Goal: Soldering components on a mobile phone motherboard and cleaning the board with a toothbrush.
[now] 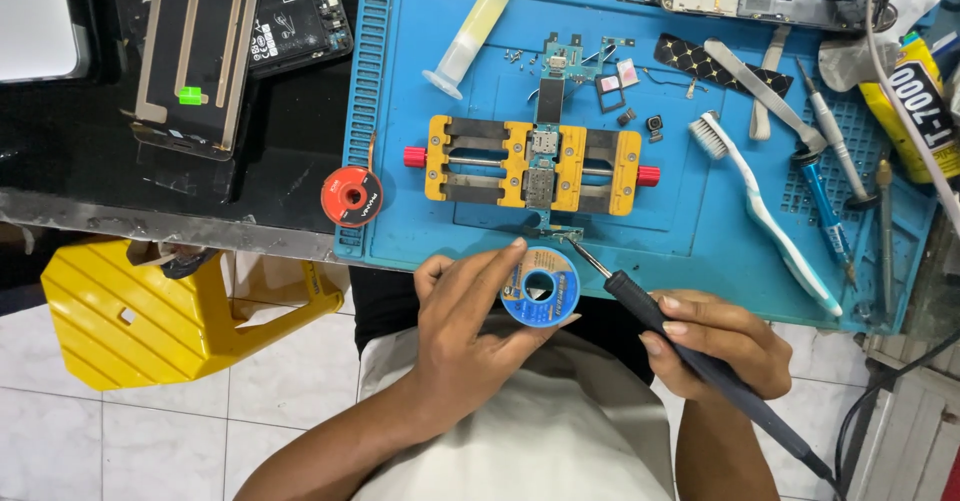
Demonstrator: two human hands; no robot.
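Head view: we judge wick-soldering underway; left hand grips 1 blue spool, right hand clasps soldering iron; next move needs steady tip placement.

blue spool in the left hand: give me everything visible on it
The blue spool is a small flat round reel with a blue printed face, a pale ring around it and a dark centre hole. It faces up toward the camera, pinched at its rim by the left hand, thumb on the near side and fingertips at the top. It sits over the near edge of the blue work mat. The soldering iron tip, held by the right hand, meets its upper right edge.
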